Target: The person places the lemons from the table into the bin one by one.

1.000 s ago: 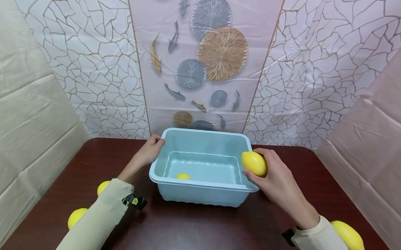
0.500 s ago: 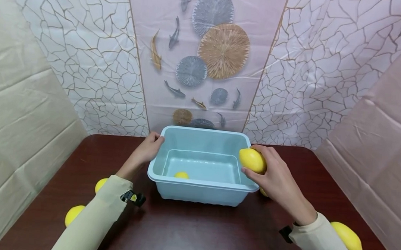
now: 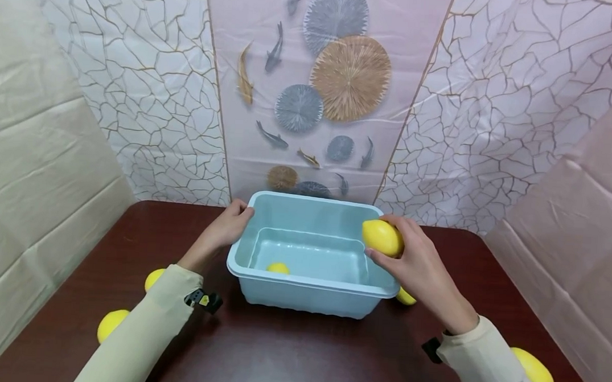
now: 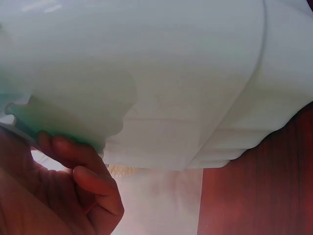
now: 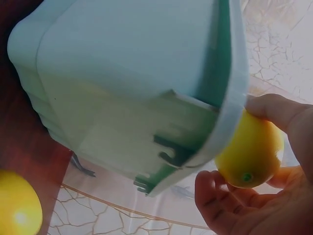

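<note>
A light blue plastic basin (image 3: 311, 296) stands near the back of the table, one lemon (image 3: 278, 268) showing on its floor. My left hand (image 3: 229, 224) grips the basin's left rim, its fingers curled at the edge in the left wrist view. Above the right rim, my right hand (image 3: 416, 255) holds another lemon (image 3: 382, 238) between thumb and fingers. From the right wrist view, that held lemon (image 5: 252, 152) appears beside the rim, partly hidden by it. Below the right hand, a further lemon (image 3: 405, 297) lies on the table, partly covered by the basin.
On the left of the dark red table (image 3: 299, 356), two lemons lie by the left sleeve, a nearer lemon (image 3: 111, 325) and a farther lemon (image 3: 154, 278). A lemon (image 3: 535, 373) rests by the right sleeve. A patterned cloth wall (image 3: 310, 100) rises behind the basin.
My right hand has moved slightly left with its lemon, further over the basin's right rim. A lemon on the table beneath it has come into view. The left hand keeps its grip.
</note>
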Demonstrator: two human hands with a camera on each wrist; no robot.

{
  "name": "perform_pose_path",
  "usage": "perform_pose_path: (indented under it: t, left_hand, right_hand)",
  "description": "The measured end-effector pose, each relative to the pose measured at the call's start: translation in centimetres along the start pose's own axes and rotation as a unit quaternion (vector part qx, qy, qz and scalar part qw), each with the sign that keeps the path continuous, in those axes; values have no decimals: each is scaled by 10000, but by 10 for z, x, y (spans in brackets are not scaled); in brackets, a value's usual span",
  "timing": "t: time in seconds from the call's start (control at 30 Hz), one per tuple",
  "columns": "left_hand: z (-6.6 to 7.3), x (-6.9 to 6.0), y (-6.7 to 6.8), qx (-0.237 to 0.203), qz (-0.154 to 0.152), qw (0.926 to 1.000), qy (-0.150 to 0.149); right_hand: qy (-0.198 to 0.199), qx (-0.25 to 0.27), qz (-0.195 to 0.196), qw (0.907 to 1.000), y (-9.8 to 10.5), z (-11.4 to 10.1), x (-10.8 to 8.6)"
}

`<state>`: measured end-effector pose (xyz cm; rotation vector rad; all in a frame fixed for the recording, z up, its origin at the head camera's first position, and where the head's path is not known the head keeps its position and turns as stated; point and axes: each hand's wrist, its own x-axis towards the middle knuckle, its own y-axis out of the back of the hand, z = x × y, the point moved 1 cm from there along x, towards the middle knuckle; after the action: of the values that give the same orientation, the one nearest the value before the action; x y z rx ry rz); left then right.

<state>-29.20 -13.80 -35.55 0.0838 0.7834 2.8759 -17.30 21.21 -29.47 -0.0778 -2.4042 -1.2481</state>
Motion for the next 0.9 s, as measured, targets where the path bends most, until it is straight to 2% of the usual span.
perform_pose_path:
  t: [0.13,0.37,0.5,0.7,0.9]
  left_hand:
    - [1,-3,2,-36,16,10000,62]
    - [-2,-3,3,-120,-29,9999,-48]
    - [-5,-4,6,-34,18,10000,-37]
    - [-11,1,8,-207,146,9997,13]
    - [-8,-6,8,-233,221,9995,73]
  right_hand:
    - [90,33,-4,10000,-6,-1,4]
    - [62,-213,-82,9997,-9,-1,7]
    - [34,-329,-205,9992,-7,-4,14]
    - [74,-401,-263,9988,-5,-9,23]
    - [-22,-412,-352,9985,-10,-7,21]
